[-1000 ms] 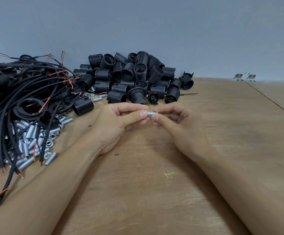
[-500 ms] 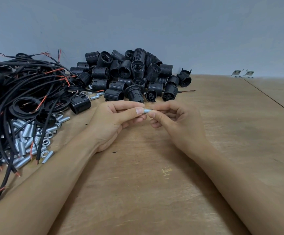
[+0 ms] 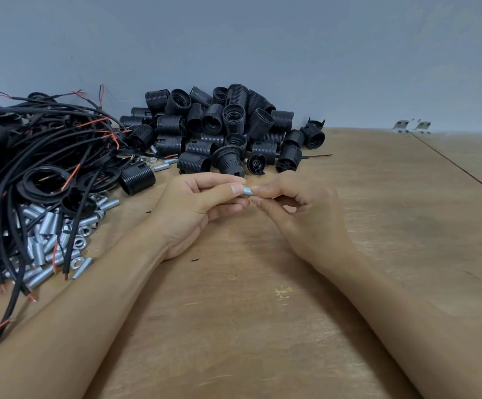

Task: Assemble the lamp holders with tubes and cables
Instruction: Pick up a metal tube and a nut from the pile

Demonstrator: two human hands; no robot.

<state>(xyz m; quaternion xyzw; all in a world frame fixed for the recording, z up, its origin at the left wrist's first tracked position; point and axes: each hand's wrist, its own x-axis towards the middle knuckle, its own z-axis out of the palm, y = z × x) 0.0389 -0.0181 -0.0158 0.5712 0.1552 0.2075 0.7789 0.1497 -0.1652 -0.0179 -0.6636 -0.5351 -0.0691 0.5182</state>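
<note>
A short silver threaded tube [image 3: 247, 191] is pinched between my left hand [image 3: 196, 205] and my right hand [image 3: 300, 214], just above the wooden table [image 3: 262, 326]; only a small part of it shows between the fingertips. Behind the hands lies a heap of black lamp holders [image 3: 228, 128]. A tangle of black cables with red cores [image 3: 32, 156] fills the left side. Loose silver tubes and nuts [image 3: 55, 240] lie under the cables at the left.
A single black holder [image 3: 137, 178] lies on its side left of my hands. Black rings [image 3: 46, 180] sit among the cables. Two small metal brackets [image 3: 411, 126] stand at the far right by the grey wall. A seam in the tabletop [image 3: 458, 168] runs diagonally at the right.
Less of the tube shows between my fingertips now, and the fingers have shifted a little on it. Both hands stay together at the same spot.
</note>
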